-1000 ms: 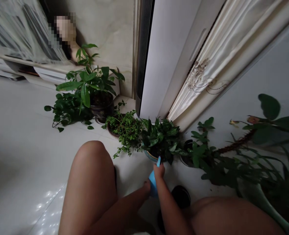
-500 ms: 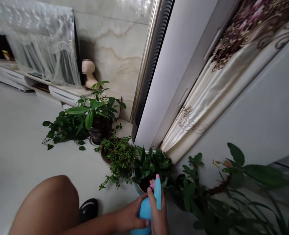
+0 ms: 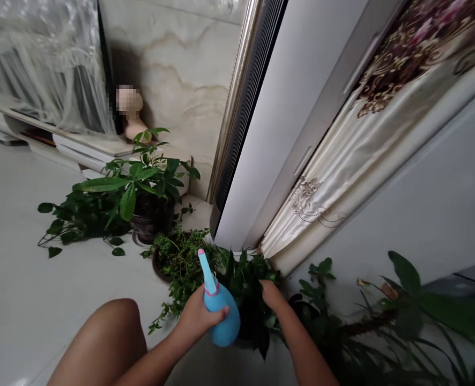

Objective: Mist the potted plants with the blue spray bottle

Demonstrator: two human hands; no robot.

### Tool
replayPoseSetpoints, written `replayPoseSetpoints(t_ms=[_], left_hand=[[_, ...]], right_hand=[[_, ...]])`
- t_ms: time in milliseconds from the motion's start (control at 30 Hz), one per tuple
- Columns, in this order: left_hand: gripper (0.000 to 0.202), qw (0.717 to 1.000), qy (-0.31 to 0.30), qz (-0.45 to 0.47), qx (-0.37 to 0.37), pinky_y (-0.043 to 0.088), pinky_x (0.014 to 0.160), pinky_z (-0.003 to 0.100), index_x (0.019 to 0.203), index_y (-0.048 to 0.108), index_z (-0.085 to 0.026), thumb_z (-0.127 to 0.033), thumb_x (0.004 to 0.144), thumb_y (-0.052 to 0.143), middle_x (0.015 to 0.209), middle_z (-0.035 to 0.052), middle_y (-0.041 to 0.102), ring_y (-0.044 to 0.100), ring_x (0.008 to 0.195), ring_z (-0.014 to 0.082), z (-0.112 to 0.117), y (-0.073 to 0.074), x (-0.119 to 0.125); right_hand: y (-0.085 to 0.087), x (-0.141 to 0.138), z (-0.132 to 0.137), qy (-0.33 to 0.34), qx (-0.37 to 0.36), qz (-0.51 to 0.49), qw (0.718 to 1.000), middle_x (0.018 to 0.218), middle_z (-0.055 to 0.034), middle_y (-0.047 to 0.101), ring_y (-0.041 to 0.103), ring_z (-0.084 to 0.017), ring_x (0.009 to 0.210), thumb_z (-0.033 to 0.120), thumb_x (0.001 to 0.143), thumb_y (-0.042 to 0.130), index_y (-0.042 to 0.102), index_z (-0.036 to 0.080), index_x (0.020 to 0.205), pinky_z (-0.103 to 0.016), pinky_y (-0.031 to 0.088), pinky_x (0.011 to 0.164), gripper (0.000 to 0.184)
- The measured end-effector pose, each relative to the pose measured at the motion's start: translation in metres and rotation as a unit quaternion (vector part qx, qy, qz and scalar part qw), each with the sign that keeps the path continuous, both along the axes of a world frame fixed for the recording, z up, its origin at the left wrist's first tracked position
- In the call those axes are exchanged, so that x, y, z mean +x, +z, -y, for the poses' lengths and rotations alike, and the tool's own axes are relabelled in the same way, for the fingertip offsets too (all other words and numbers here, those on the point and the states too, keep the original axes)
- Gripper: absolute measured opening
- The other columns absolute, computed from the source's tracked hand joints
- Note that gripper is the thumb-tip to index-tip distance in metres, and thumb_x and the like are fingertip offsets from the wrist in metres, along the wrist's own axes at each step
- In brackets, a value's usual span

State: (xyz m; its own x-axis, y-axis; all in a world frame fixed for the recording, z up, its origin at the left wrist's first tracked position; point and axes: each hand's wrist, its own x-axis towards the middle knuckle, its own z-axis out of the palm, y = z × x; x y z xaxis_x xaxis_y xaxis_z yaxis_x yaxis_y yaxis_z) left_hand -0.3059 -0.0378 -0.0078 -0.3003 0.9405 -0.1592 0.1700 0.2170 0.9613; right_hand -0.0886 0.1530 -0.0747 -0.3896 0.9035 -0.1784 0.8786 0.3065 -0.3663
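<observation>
Low in the middle, my left hand grips a round blue plastic bottle. My right hand is at the dark green leafy plant; I can't see if it pinches. I'm probably feeling leaves; next needs gentleness.

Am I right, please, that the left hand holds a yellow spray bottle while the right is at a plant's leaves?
The spray bottle is blue, not yellow, in the head view. The left hand holds it; the right hand is at the leaves.
</observation>
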Motion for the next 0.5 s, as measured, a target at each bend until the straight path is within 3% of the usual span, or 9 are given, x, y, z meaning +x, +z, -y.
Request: replayPoseSetpoints(t_ms=[100,167,300,500], left_hand=[[0.043,0.998,0.048,-0.013,-0.042,0.051,0.074,0.034,0.090,0.056,-0.016,-0.043,0.057,0.064,0.085,0.0070,0.069,0.065,0.082,0.0250,-0.012,-0.005,-0.008],[0.038,0.996,0.061,-0.016,-0.068,0.051,0.073,0.033,0.089,0.057,-0.016,-0.039,0.059,0.064,0.083,0.0062,0.070,0.065,0.080,0.0244,-0.016,-0.009,-0.011],[0.032,0.992,0.069,0.003,-0.108,0.049,0.071,0.031,0.085,0.055,-0.016,-0.033,0.061,0.065,0.083,0.0066,0.069,0.065,0.079,0.0233,-0.019,-0.011,-0.009],[0.033,0.991,0.050,0.072,-0.100,0.050,0.071,0.032,0.081,0.054,-0.017,-0.036,0.057,0.064,0.083,0.0091,0.069,0.065,0.080,0.0256,-0.011,-0.005,0.003]], right_hand=[[-0.026,-0.002,0.009,0.023,-0.013,0.074,0.997,0.106,-0.0184,0.070,0.061,-0.030,0.109,0.004,0.072,0.045,0.072,0.010,0.101,-0.038,0.036,0.100,0.040],[-0.035,-0.002,0.020,0.035,-0.014,0.110,0.993,0.105,-0.0201,0.069,0.061,-0.031,0.109,0.005,0.075,0.044,0.071,0.008,0.101,-0.038,0.034,0.100,0.038],[-0.039,0.001,0.035,0.054,-0.013,0.152,0.987,0.115,-0.0200,0.066,0.058,-0.029,0.113,0.009,0.078,0.041,0.065,0.005,0.115,-0.036,0.032,0.102,0.045],[-0.041,0.003,0.051,0.065,-0.006,0.170,0.983,0.122,-0.0199,0.062,0.055,-0.030,0.117,0.023,0.077,0.045,0.060,0.004,0.122,-0.036,0.032,0.103,0.051]])
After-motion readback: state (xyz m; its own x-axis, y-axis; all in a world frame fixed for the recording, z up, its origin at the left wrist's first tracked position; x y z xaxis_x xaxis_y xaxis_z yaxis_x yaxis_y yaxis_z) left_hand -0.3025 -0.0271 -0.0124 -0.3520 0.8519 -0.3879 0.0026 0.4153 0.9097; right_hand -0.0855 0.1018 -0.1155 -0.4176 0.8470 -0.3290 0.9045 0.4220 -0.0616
